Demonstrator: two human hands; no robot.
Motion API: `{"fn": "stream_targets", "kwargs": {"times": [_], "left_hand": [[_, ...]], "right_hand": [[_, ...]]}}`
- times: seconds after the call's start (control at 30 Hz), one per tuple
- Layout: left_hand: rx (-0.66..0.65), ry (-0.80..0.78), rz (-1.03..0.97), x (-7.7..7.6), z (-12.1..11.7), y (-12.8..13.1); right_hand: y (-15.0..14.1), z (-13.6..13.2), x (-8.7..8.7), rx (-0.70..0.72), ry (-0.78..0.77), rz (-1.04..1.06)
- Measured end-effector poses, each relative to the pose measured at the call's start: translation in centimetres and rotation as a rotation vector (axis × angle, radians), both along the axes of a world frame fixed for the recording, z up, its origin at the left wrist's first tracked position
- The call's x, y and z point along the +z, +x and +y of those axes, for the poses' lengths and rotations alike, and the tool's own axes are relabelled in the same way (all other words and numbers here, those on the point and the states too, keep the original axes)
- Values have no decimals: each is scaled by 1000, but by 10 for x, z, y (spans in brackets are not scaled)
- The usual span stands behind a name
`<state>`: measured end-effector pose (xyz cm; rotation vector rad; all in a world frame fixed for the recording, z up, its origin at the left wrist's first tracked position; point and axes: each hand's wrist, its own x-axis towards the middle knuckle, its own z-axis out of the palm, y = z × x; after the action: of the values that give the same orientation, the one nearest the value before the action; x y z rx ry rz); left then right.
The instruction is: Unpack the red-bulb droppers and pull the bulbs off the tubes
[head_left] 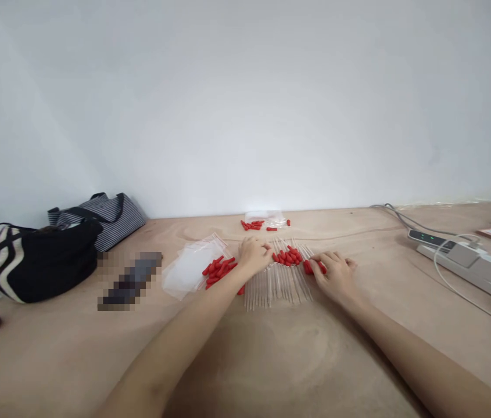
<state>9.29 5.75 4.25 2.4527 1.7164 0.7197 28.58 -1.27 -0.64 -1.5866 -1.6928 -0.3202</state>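
Observation:
A row of thin clear glass dropper tubes [271,287] lies side by side on the wooden table. Across their upper part rests a pile of red rubber dropper bulbs [286,256]. My left hand [254,255] is at the row's upper left, its fingers curled together; anything between them is too small to make out. At the right edge of the tubes, my right hand [336,276] has its thumb and fingers closed around a few red bulbs [309,267]. More red bulbs [219,270] lie left of my left forearm, partly on clear plastic zip bags [188,267].
Further red bulbs [254,224] lie by a clear bag [273,217] near the wall. A striped bag [118,220], a black bag [57,261] and a pixelated dark object [132,281] are left. A power strip [472,267] with cables stands right.

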Motion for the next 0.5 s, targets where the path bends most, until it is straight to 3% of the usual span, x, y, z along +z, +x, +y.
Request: {"fn": "stream_targets", "kwargs": {"times": [0.2, 0.4, 0.5], "left_hand": [[174, -139, 48, -2, 34, 63], [236, -271, 110, -6, 45, 85], [233, -294, 116, -1, 48, 86]], "right_hand": [[-3, 0, -2, 14, -3, 6], [-8, 0, -2, 29, -47, -7], [-9, -1, -1, 44, -54, -6]]}}
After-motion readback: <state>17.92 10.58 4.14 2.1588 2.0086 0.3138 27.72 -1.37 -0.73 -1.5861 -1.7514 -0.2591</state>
